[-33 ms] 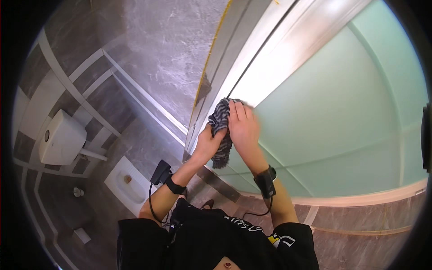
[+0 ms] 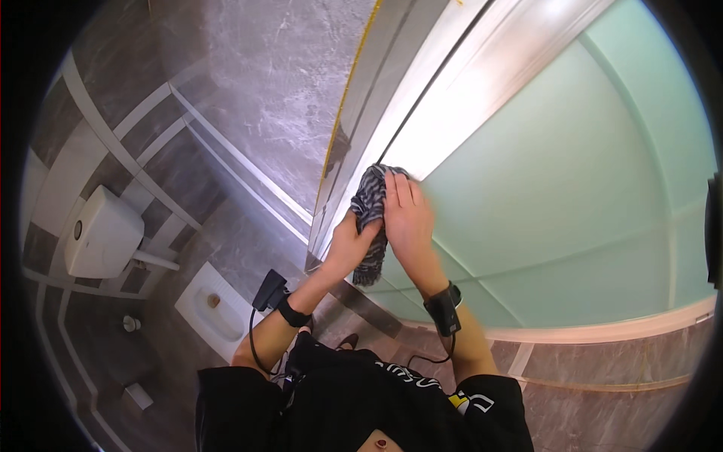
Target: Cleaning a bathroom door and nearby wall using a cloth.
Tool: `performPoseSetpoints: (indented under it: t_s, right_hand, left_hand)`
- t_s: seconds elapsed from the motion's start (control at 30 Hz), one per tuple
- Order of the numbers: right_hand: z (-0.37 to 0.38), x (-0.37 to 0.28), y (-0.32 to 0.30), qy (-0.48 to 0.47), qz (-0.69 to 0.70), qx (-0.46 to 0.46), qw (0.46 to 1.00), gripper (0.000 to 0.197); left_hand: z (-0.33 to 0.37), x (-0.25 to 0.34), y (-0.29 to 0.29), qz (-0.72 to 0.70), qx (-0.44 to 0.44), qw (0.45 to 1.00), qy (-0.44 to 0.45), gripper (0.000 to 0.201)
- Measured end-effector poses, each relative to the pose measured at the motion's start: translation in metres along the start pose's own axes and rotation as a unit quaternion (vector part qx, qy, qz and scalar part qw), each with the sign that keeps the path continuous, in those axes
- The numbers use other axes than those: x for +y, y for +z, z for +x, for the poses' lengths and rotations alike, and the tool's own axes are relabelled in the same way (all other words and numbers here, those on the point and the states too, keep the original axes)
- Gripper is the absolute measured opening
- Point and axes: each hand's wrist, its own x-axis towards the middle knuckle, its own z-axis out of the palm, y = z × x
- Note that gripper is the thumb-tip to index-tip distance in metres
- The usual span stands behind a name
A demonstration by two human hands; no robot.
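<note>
A dark cleaning cloth with pale zebra-like stripes is bunched against the white door frame, beside the edge of the frosted green door panel. My left hand grips the cloth from its left side, the thumb lying across it. From the right, my right hand presses on the same cloth with its fingers held together over the upper part. The cloth's lower end hangs loose below my hands. What my fingertips touch beneath the cloth is hidden.
A squat toilet is set in the floor at the left, with a white cistern on the tiled wall above it. A grey wall with a yellow-edged strip borders the frame. A cable hangs from each wrist device.
</note>
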Motion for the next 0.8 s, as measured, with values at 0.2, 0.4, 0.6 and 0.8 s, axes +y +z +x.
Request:
performPoseSetpoints:
  t_s: [0.2, 0.4, 0.6, 0.8]
  right_hand:
    - [-0.037, -0.004, 0.014, 0.112, 0.116, 0.051, 0.985, 0.040]
    - [-0.042, 0.002, 0.009, 0.190, 0.202, -0.052, 0.959, 0.026]
    - [-0.053, 0.041, 0.025, 0.132, 0.275, -0.097, 0.947, 0.029]
    - [-0.125, 0.057, -0.020, 0.347, 0.462, -0.021, 0.816, 0.030]
  left_hand:
    - [-0.016, 0.011, 0.009, 0.086, -0.022, 0.996, 0.029, 0.041]
    - [-0.018, 0.008, 0.005, 0.152, -0.027, 0.988, 0.023, 0.035]
    - [-0.017, 0.021, 0.034, 0.191, -0.032, 0.980, 0.038, 0.034]
    - [-0.076, 0.010, 0.064, 0.221, -0.095, 0.950, 0.201, 0.033]
